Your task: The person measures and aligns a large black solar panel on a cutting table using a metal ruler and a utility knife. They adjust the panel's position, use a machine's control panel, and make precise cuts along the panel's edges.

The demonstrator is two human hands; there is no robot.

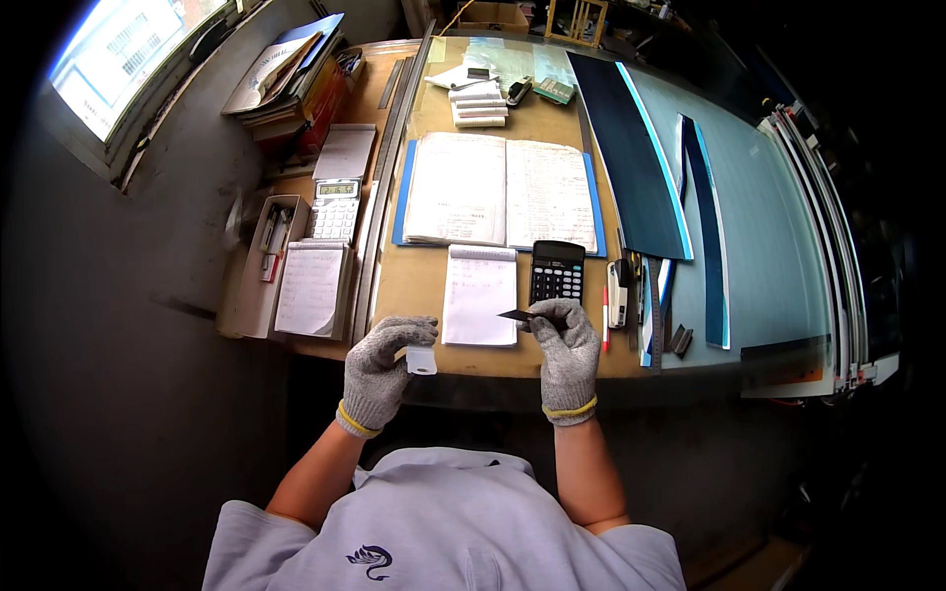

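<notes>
- Head view, left side: the left hand, in a grey knitted glove, is partly closed, its fingers bent toward the right. It has hold of a small white piece, which hangs out past the fingers near the table's front edge. The thumb's exact place on it is hard to make out.
- Head view, right side: the right hand, gloved alike, is closed in a pinch, thumb against forefinger, on a dark piece. The pointed end reaches left, over the right edge of the notepad.
- The dark piece looks like a blade, though at this size its edge cannot be judged, so it is best handled as sharp.
- Good handling here would mean pinching the dark piece at its blunt end and pointing the tip away from the left fingers. Knit gloves may dull the feel, so a firm but unhurried grip suits such a thin thing.
- The white piece is best steadied by its sides, with no fingertip in line with the point.
- The calculator lies just beyond the right hand, and the open ledger lies beyond the notepad; working short of both would leave the wrists freer.
</notes>
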